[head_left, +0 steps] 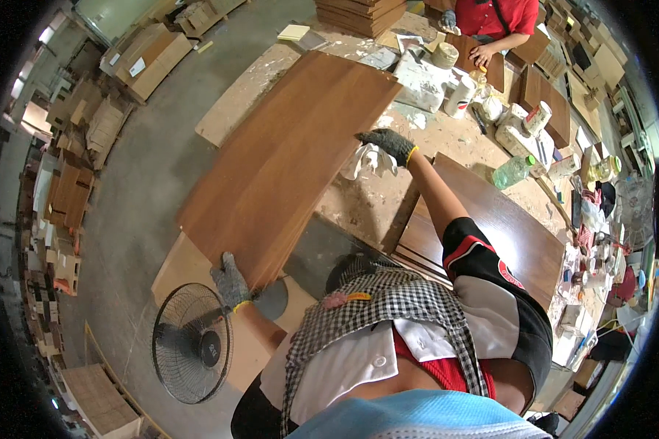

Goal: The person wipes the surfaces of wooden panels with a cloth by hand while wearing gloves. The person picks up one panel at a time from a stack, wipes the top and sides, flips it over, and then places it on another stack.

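Note:
A long brown wood-grain panel point(293, 154) lies slanted over the left part of the worktable, its near end reaching past the table edge toward me. My left hand point(231, 282), in a grey knit glove, grips the panel's near end close to the corner. Farther up, my right hand point(391, 145) in a matching glove is closed on the right edge. A crumpled white cloth point(370, 162) hangs or lies just beneath the right hand; I cannot tell whether the hand holds it too. More brown panels point(483, 227) are stacked to my right, partly behind my arm.
A black standing fan point(192, 344) is close by my left hand. Across the stained worktable point(359, 208) are a paint-smeared white container point(419, 80), a green plastic bottle point(514, 172) and several tubs. A co-worker in red point(490, 18) handles another panel at the far side. Cartons point(148, 60) line the floor at left.

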Action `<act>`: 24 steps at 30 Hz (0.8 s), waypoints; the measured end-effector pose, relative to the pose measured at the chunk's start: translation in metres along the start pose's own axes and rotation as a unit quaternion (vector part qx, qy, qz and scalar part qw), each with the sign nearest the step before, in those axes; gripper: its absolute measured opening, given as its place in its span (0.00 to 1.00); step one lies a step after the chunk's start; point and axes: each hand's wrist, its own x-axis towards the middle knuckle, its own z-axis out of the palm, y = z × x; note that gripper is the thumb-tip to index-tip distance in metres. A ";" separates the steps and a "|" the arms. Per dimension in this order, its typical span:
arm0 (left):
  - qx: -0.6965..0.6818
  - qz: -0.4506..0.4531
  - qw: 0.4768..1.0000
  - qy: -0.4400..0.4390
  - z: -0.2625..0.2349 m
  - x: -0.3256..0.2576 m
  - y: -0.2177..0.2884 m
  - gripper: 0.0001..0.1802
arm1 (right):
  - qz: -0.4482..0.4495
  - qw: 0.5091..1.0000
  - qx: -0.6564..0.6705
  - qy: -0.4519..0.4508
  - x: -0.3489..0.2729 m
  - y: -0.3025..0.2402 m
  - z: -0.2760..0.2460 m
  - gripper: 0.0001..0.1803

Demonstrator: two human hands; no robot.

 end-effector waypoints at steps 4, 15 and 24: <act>0.057 0.080 0.994 0.049 0.012 -0.001 0.017 0.51 | -0.013 1.000 -0.015 -0.016 -0.005 -0.044 -0.004 0.19; 0.360 0.338 0.868 -0.055 0.004 0.107 0.166 0.48 | 0.063 0.980 0.028 -0.185 -0.090 -0.099 0.083 0.27; 0.256 0.402 0.870 -0.129 0.167 0.214 0.246 0.45 | 0.257 0.957 -0.083 -0.103 0.014 -0.177 0.016 0.26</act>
